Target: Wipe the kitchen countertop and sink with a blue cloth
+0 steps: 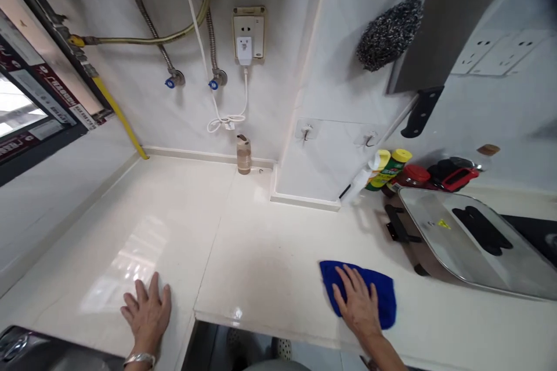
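R hand (359, 306) lay flat, fingers apart, on blue cloth (385, 297), lower R of frame; L hand (148, 314) splayed on ctr (265, 261), lower L. Too wide a R swipe could've bumped lidded pan (463, 243), mid-R.

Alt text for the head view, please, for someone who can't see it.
A person's right hand lies on a blue cloth on a pale countertop; the left hand is spread at the counter's left. A bottle stands by the wall, a lidded pan at right.
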Demonstrator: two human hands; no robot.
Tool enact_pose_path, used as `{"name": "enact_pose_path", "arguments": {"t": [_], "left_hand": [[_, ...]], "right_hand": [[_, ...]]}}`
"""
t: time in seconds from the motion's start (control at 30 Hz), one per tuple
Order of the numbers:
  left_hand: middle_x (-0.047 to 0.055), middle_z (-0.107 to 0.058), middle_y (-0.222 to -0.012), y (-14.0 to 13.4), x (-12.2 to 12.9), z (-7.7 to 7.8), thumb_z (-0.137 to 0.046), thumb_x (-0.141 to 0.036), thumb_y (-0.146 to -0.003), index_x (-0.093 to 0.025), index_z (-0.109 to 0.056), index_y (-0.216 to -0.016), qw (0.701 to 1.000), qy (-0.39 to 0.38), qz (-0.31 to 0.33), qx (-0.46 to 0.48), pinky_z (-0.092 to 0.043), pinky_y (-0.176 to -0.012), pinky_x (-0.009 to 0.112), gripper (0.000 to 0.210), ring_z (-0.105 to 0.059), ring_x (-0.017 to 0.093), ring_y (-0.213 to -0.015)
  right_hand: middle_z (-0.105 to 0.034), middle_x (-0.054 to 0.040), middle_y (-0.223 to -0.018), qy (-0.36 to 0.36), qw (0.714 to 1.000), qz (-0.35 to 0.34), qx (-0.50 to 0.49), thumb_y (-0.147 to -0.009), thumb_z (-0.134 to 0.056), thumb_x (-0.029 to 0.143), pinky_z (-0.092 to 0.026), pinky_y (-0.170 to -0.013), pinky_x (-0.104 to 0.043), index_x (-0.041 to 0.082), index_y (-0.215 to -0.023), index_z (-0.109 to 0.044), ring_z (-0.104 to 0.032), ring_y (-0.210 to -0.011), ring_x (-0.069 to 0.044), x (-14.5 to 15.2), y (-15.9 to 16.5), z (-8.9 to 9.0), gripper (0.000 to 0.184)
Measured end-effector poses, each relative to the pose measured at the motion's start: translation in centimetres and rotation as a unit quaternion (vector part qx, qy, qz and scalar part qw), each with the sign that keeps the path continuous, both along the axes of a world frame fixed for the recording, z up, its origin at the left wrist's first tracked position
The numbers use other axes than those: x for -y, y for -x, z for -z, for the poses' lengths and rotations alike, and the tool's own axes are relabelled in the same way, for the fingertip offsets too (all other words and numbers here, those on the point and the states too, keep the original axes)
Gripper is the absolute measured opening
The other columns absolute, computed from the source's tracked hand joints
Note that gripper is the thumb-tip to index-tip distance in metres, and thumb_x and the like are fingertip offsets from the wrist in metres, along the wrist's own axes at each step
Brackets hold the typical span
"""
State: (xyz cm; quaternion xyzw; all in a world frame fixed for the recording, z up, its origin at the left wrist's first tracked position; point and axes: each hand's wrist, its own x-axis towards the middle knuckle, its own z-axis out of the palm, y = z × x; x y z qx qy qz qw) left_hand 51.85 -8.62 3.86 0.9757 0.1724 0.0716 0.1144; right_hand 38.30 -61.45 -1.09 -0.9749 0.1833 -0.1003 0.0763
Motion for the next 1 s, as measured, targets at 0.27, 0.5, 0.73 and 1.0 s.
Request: {"name": "enact_pose_path", "arguments": {"t": [0.27, 0.5, 0.73, 1.0], "left_hand": [[0.027, -0.031, -0.157, 0.1, 1.2, 1.2, -0.031, -0.042, -0.098, -0.012, -0.042, -0.15, 0.998, -0.054, -0.005, 0.044, -0.024, -0.113, 0.071, 0.06, -0.012, 0.049, -0.15], [0.025, -0.029, -0.16, 0.2, 0.9, 1.9, -0.031, -0.041, -0.099, -0.014, -0.042, -0.151, 0.997, -0.074, -0.022, 0.018, -0.02, -0.117, 0.068, 0.059, -0.011, 0.049, -0.151], [0.023, -0.028, -0.162, 0.3, 0.8, 1.7, -0.032, -0.041, -0.1, -0.017, -0.041, -0.152, 0.997, -0.073, -0.037, -0.011, -0.02, -0.119, 0.065, 0.058, -0.01, 0.046, -0.153], [0.022, -0.03, -0.162, 0.2, 0.9, 0.9, -0.034, -0.043, -0.098, -0.017, -0.043, -0.151, 0.997, -0.059, -0.047, -0.017, -0.02, -0.12, 0.063, 0.059, -0.016, 0.046, -0.152]], "right_hand": [[-0.049, -0.0271, -0.142, 0.002, 0.979, 0.193, 0.058, -0.095, -0.027, 0.043, -0.027, -0.098, -0.084, 0.011, -0.141, -0.051, -0.037, -0.135, -0.047, 0.0, -12.2, -0.6, 0.061], [-0.045, -0.0318, -0.145, -0.018, 0.998, 0.04, 0.053, -0.096, -0.03, 0.037, -0.022, -0.102, -0.081, 0.002, -0.142, -0.049, -0.033, -0.138, -0.05, -11.8, -24.1, -2.1, 0.061], [-0.038, -0.0194, -0.157, -0.095, 0.965, -0.245, -0.008, -0.095, -0.044, 0.044, -0.007, -0.117, -0.072, 0.012, -0.149, -0.045, -0.02, -0.148, -0.044, -26.5, -24.9, -3.5, 0.063], [-0.038, -0.0088, -0.16, -0.135, 0.89, -0.436, 0.008, -0.098, -0.047, 0.055, -0.014, -0.123, -0.065, 0.023, -0.151, -0.043, -0.024, -0.15, -0.036, -25.5, -16.2, -3.5, 0.062]]}}
